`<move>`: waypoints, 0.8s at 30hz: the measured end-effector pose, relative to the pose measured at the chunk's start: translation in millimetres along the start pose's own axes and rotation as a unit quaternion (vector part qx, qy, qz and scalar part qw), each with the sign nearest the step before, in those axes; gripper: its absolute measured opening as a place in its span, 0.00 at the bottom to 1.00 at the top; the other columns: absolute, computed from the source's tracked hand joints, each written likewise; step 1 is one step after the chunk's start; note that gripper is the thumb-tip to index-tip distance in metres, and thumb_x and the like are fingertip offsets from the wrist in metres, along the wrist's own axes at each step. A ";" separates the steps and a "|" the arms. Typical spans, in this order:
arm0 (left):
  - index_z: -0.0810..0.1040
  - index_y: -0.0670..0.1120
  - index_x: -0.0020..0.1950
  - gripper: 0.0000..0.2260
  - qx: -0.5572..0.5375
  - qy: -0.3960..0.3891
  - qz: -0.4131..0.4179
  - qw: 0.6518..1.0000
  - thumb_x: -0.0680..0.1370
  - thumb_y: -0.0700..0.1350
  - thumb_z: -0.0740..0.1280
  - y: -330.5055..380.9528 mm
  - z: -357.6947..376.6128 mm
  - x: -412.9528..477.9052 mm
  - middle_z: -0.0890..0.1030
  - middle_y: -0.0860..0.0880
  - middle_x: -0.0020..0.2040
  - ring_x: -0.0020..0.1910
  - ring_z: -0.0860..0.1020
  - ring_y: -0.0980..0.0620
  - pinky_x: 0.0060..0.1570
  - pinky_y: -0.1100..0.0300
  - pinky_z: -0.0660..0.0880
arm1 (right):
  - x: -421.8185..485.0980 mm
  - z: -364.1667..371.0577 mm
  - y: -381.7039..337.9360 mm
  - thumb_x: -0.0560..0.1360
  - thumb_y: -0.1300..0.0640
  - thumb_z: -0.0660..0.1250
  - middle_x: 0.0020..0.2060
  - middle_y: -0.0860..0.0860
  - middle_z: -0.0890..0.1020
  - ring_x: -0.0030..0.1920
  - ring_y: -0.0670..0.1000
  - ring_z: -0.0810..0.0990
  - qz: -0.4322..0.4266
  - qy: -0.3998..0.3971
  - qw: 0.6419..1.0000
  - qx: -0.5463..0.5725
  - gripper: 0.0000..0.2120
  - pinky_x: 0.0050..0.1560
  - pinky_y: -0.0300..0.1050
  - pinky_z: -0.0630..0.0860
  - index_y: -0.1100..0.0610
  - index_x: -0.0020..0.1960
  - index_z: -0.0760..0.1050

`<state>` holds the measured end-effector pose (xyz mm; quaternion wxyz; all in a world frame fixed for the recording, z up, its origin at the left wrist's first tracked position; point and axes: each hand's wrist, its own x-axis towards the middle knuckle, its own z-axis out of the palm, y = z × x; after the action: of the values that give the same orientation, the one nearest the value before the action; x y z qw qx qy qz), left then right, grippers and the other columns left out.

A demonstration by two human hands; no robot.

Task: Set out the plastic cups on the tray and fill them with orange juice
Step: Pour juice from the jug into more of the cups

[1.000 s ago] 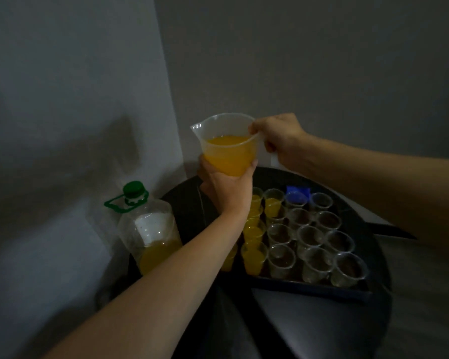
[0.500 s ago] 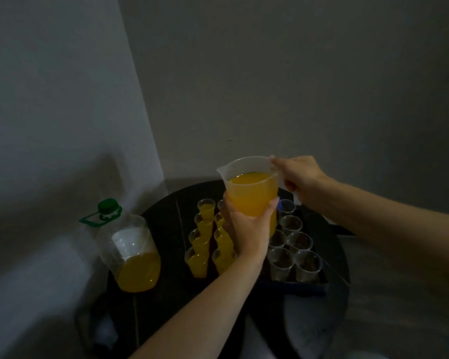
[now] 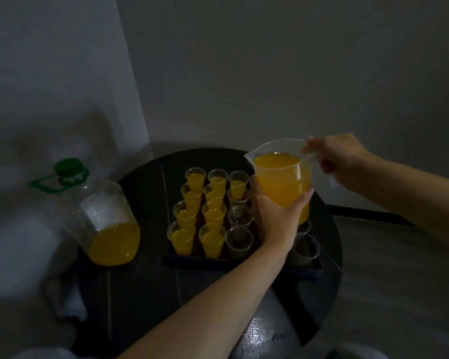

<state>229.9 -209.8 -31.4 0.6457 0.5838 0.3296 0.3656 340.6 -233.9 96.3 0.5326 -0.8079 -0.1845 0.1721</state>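
Two hands hold a translucent spouted jug (image 3: 283,177): the left hand (image 3: 275,216) wraps under its base, the right hand (image 3: 340,156) grips the handle. The jug is lower than half a second ago, over the tray's right side. Nine tapered clear cups (image 3: 213,216) hold orange juice; empty cups (image 3: 239,242) stand beside them. Dark tray (image 3: 233,263) mid round black desk (image 3: 140,294). Green-capped bottle (image 3: 104,218) at the left edge. Grey walls (image 3: 270,73), dim.

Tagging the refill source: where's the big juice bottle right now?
Head view, left side: the green-capped juice bottle stands on the round black table, just left of the tray holding the plastic cups.
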 end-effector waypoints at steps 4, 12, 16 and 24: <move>0.56 0.64 0.78 0.44 -0.025 0.002 -0.002 1.000 0.68 0.68 0.75 -3.1 5.9 4.2 0.69 0.56 0.72 0.68 0.71 0.54 0.68 0.45 0.72 | 8.4 -0.8 1.7 0.79 0.56 0.68 0.32 0.52 0.71 0.27 0.47 0.65 0.010 0.006 1.000 -0.018 0.11 0.21 0.37 0.63 0.64 0.52 0.81; 0.57 0.58 0.79 0.41 -0.030 0.007 -0.008 0.999 0.73 0.61 0.75 -8.7 15.2 13.4 0.69 0.54 0.72 0.69 0.71 0.53 0.69 0.50 0.69 | 22.9 0.9 0.0 0.78 0.55 0.69 0.29 0.53 0.69 0.24 0.47 0.65 0.023 0.020 0.998 -0.049 0.09 0.18 0.31 0.60 0.60 0.43 0.80; 0.58 0.58 0.79 0.40 -0.028 0.009 -0.016 0.999 0.73 0.63 0.75 -14.8 17.7 18.8 0.70 0.53 0.71 0.68 0.72 0.52 0.69 0.48 0.70 | 24.8 3.6 -1.3 0.80 0.55 0.67 0.33 0.53 0.72 0.27 0.47 0.66 0.034 0.002 0.997 -0.071 0.09 0.23 0.37 0.64 0.59 0.43 0.79; 0.55 0.61 0.79 0.41 -0.031 0.011 -0.020 0.999 0.73 0.64 0.74 -23.7 21.9 28.4 0.69 0.54 0.72 0.70 0.70 0.51 0.70 0.47 0.68 | 31.3 13.7 -4.2 0.80 0.55 0.66 0.34 0.52 0.74 0.28 0.47 0.66 0.033 0.010 0.996 -0.080 0.11 0.18 0.32 0.62 0.63 0.54 0.81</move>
<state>265.2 -197.9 -52.8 0.6671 0.5524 0.3367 0.3694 360.9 -206.3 92.5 0.4625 -0.8551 -0.1651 0.1662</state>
